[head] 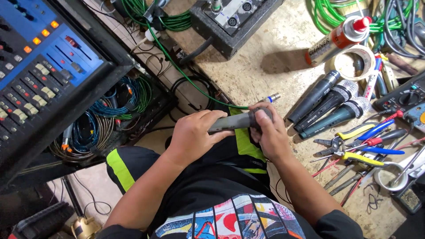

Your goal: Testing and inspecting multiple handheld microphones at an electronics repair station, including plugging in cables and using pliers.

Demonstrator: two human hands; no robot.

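I hold a grey microphone body (pixel 232 121) level over my lap, near the edge of a worn workbench (pixel 265 66). My left hand (pixel 195 135) wraps its handle end. My right hand (pixel 268 130) is closed round its head end, hiding the grille. A green cable (pixel 177 66) with a silver plug (pixel 272 98) ends just above my right hand.
Three microphones (pixel 330 104) lie side by side on the bench to the right, beside pliers and cutters (pixel 358 144), a spray can (pixel 336 40), a tape roll (pixel 356 62) and a multimeter (pixel 405 97). A mixing console (pixel 40 66) stands at the left over coiled cables (pixel 106 119).
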